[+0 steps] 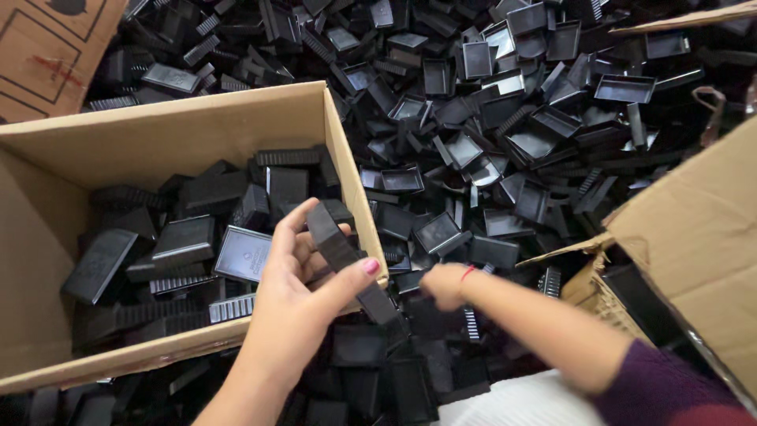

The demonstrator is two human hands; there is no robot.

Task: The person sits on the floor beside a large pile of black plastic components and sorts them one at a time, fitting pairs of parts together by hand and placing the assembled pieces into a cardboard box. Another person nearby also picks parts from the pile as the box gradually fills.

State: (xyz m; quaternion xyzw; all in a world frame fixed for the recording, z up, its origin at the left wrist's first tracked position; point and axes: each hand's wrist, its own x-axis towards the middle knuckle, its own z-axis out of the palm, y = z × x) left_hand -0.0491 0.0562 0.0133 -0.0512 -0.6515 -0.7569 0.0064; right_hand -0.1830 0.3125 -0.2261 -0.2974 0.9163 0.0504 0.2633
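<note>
My left hand (pixel 303 276) grips a stack of black rectangular plastic caps (pixel 341 256), held slanted over the right wall of an open cardboard box (pixel 165 126). The box holds several of the same black caps (pixel 189 237). My right hand (pixel 443 284), blurred, reaches down into the big loose heap of black caps (pixel 489 142) just right of the box; its fingers are curled among the pieces, and I cannot tell whether it holds one. A red thread circles that wrist, and a dark purple sleeve covers the forearm.
A second cardboard box (pixel 694 237) with torn flaps stands at the right, with black caps inside it. A flattened cardboard sheet (pixel 47 47) lies at the top left. White cloth (pixel 512 402) shows at the bottom edge.
</note>
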